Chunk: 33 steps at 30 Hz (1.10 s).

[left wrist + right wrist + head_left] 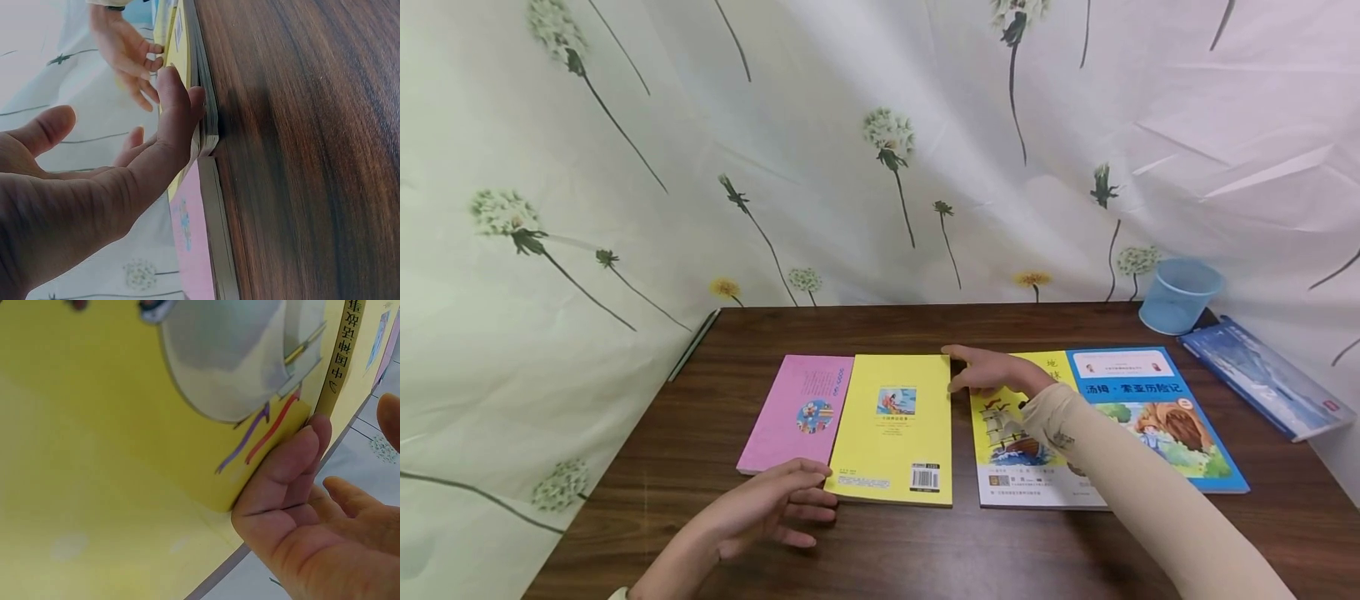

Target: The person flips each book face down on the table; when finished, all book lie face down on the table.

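Observation:
A yellow book (865,450) lies back cover up in the middle of the table, with a small picture and a barcode. My left hand (775,504) is at its lower left corner, fingers loosely spread and fingertips right at the corner. In the left wrist view, that hand's fingers (172,112) overlap the page edges. My right hand (988,369) reaches across to the yellow book's upper right corner, its fingers loosely bent. Under the right hand and sleeve lies a yellow book with a sailing ship (1015,417). A pink book (778,412) adjoins the middle book's left side.
A blue-bordered book (1120,379) touches the ship book on the right. Farther right, another blue book (1255,375) lies angled near the wall, beside a light blue bin (1180,296). A dark thin strip (694,346) stands along the table's left edge. Dandelion-patterned sheeting (820,150) covers the walls.

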Tool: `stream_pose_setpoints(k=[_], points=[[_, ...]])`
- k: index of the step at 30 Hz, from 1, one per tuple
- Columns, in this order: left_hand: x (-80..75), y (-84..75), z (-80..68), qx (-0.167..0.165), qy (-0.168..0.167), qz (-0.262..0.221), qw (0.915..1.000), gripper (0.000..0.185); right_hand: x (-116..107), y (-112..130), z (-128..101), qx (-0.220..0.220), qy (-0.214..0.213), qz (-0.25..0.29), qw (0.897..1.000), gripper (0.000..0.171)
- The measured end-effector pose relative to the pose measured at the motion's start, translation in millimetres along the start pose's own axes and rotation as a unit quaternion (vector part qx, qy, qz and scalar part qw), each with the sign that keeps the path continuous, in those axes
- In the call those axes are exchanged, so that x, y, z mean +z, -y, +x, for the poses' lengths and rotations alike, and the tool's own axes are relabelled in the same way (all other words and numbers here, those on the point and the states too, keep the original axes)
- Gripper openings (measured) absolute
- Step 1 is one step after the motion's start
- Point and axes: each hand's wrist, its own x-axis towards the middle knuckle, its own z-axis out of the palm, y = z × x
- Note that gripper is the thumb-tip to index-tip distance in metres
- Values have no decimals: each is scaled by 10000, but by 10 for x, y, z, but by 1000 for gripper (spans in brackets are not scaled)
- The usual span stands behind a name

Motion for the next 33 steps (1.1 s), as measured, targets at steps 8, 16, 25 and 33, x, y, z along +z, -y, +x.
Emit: stream_pose_setpoints(k=[8, 16, 25, 33], points=[[-18, 5, 11, -61, -76, 38, 9999, 54, 15, -38, -13, 54, -120, -3, 9999, 79], [-48, 27, 42, -4, -10, 139, 9999, 52, 43, -74, -82, 22, -252, -164, 9995, 82], [-43, -55, 87, 421, 88, 390, 9983, 51, 32, -180, -373, -475, -598, -381, 9964, 73], [124, -278, 143, 944, -57, 872, 9917, 50, -29, -166, -831, -723, -1501, -1537, 9740, 61]])
